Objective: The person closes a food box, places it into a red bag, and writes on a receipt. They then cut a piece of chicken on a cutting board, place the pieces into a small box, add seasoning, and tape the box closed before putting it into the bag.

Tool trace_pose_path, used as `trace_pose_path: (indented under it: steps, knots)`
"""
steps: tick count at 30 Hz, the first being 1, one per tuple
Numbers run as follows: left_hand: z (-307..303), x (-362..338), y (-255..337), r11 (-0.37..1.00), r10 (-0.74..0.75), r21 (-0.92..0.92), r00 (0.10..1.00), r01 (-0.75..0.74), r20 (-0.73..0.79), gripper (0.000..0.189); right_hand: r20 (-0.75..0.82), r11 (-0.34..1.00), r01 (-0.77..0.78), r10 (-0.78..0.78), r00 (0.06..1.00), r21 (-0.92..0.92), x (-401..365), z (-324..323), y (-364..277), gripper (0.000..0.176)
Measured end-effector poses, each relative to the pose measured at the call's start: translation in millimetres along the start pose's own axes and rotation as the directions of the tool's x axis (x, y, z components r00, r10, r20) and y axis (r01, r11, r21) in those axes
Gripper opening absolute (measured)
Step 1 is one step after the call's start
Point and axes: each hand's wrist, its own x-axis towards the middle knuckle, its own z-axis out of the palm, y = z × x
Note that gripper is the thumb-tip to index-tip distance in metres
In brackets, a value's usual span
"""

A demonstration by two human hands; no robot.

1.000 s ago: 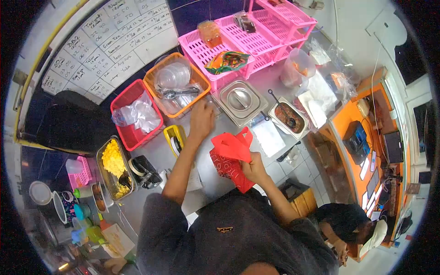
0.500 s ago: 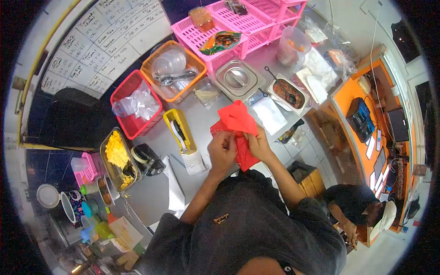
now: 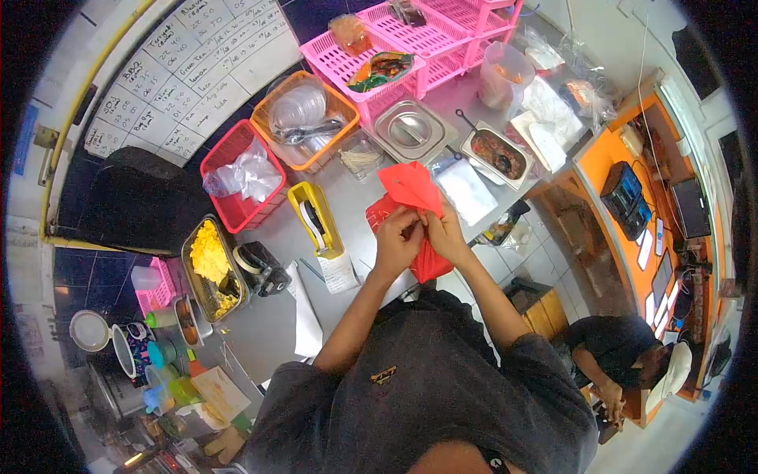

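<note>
A red bag [image 3: 412,192], soft and creased, is held up in front of my body at the near edge of the metal counter. My left hand [image 3: 398,243] pinches it from the left. Close beside it, almost touching, my right hand [image 3: 448,237] grips it from the right. Their fingertips meet at the bag's middle. Its upper part flares above my fingers, while the lower end hangs below them. Whether anything is inside cannot be seen. To the left of my left hand are a yellow tape dispenser [image 3: 317,221] and a written paper slip [image 3: 338,273].
A lidded steel pan [image 3: 412,130] and a pan of dark red sauce [image 3: 500,158] stand behind the bag. Leftward are an orange basket [image 3: 339,101], a red basket [image 3: 223,150] and a tray of yellow food [image 3: 212,257]. At lower right, a person in a white cap [image 3: 673,370] bends over.
My hands have drawn closer together on the bag, fingertips meeting. The bag's top now stands more upright and flared. The whole view has shifted slightly.
</note>
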Motion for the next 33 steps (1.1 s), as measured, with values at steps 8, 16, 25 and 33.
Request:
trace_pose_path:
  steps: [8,16,25,33]
  knots:
    - [-1,-15,-8,0.981,0.182,0.070,0.983,-0.183,0.018,0.026,-0.080,0.996,0.041,-0.047,0.996,-0.079,1,13,-17,0.027]
    - [14,-20,-6,0.990,0.059,0.132,0.995,-0.049,-0.074,0.029,-0.023,0.966,-0.087,0.084,0.996,-0.245,-3,8,-21,0.023]
    - [20,-20,-9,0.903,0.346,0.324,0.925,-0.283,-0.159,0.016,-0.026,0.795,-0.141,0.156,0.987,-0.590,-22,-21,-68,0.015]
    - [20,-22,2,0.998,-0.056,0.035,0.991,0.061,-0.125,0.017,0.023,0.914,-0.159,0.181,0.983,-0.373,-29,-48,-27,0.017]
